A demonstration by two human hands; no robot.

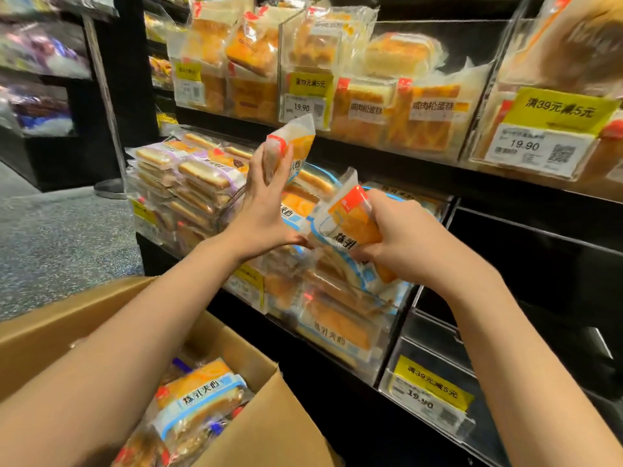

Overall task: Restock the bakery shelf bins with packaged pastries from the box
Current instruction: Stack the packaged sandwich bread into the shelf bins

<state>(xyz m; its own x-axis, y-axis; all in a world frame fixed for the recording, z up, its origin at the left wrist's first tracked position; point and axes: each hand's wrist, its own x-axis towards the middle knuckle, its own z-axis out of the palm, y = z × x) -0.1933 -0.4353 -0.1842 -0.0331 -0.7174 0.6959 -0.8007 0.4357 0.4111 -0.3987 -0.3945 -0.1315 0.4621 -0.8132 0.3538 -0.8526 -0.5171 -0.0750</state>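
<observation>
A: What is the left hand (261,200) doing?

B: It is raised in front of the middle shelf, fingers curled around a packaged pastry (290,148), which it holds upright just under the front edge of the upper shelf (387,153)

A: And the right hand (401,241)?

B: It grips a second pastry pack (354,227), orange and white with a blue border, thumb and fingers wrapped round its lower half. That pack tilts over the top of the middle bin (337,298), touching the packs already piled there

A: How full is that bin?

B: Stacked to its rim with the same blue-bordered packs. The bin to its left (182,193), at the shelf's left end, holds purple-trimmed sandwich cakes heaped above its rim

A: Where is the box?

B: The cardboard box (263,409) sits open at the lower left, below the left forearm, with more of the blue-bordered packs (199,396) inside

A: Anything on the right?

B: A clear bin (435,375) at the right end of the middle shelf carries a yellow price tag (428,392) reading 19.90; I cannot tell what lies inside it. The upper shelf's bins hold orange-labelled cakes (428,112)
</observation>
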